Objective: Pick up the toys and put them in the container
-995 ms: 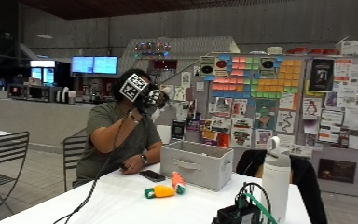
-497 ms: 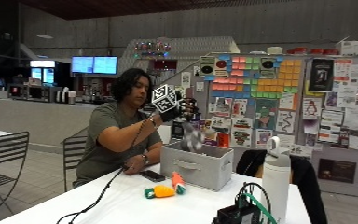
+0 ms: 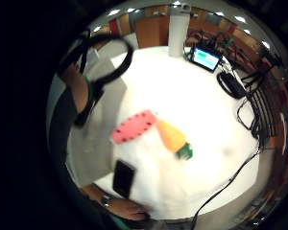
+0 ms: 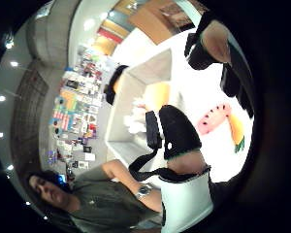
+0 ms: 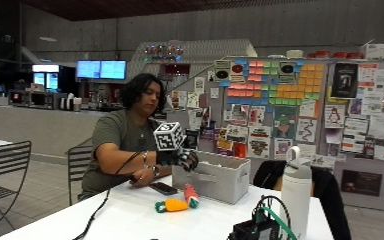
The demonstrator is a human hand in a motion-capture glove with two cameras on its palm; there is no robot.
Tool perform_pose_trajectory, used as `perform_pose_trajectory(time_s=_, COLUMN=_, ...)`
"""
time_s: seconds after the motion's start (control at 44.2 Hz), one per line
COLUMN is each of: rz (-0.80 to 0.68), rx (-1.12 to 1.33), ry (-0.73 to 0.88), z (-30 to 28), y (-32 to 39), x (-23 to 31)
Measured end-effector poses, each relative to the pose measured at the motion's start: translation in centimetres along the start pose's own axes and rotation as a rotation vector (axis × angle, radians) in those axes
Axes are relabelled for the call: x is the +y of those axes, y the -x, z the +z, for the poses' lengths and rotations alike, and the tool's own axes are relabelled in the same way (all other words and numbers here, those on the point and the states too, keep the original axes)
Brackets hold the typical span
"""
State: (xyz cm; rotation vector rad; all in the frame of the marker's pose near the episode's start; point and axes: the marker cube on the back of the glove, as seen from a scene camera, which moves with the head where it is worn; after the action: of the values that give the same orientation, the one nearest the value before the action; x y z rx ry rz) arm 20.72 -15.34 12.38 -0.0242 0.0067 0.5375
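Toys waiting on the table beside the container

At the centre of the outside view, the gloved right hand [image 5: 182,159] is hovering over the grey container's [image 5: 220,176] near rim, fingers hanging relaxed and holding nothing. Lower centre, just below the hand, the carrot toy [image 5: 172,205] and watermelon slice toy [image 5: 191,195] are lying together on the white table [image 5: 132,220]. Both are looking soft and light; pinching the carrot across its orange body seems easiest.

We see a black phone [image 5: 163,188] lying flat on the white table [image 5: 132,220], and a tall white bottle [image 5: 296,192] standing upright near the table's far corner. Beside the bottle sits a small black device [image 5: 255,231] tangled in cables, and a metal chair [image 5: 2,172] stands well apart from the table.
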Motion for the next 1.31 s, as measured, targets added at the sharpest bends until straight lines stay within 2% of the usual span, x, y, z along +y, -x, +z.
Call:
perform_pose_trajectory(time_s=0.158, rz=-0.121, rx=0.125, ry=0.106, z=5.7, y=-2.5, x=0.7)
perform_pose_trajectory(time_s=0.362, rz=-0.144, rx=0.194, ry=0.219, z=12.0, y=-4.8, x=-0.4)
perform_pose_trajectory(time_s=0.52, rz=-0.096, rx=0.212, ry=0.152, z=14.1, y=-5.6, x=-2.0)
perform_pose_trajectory(time_s=0.633, rz=-0.082, rx=0.142, ry=0.019, z=13.7, y=-5.3, x=-3.0)
perform_pose_trajectory(time_s=0.723, rz=-0.082, rx=0.06, ry=-0.139, z=12.3, y=-4.6, x=-2.8)
perform_pose_trajectory(time_s=0.836, rz=-0.095, rx=-0.007, ry=-0.366, z=7.6, y=-3.8, x=-2.2)
perform_pose_trajectory(time_s=1.062, rz=-0.178, rx=-0.083, ry=-0.637, z=-3.6, y=4.5, x=1.4)
perform_pose_trajectory(time_s=1.175, rz=-0.269, rx=-0.081, ry=-0.713, z=-8.6, y=10.4, x=2.6)
perform_pose_trajectory(time_s=1.311, rz=-0.477, rx=-0.069, ry=-0.742, z=-12.4, y=16.3, x=2.2)
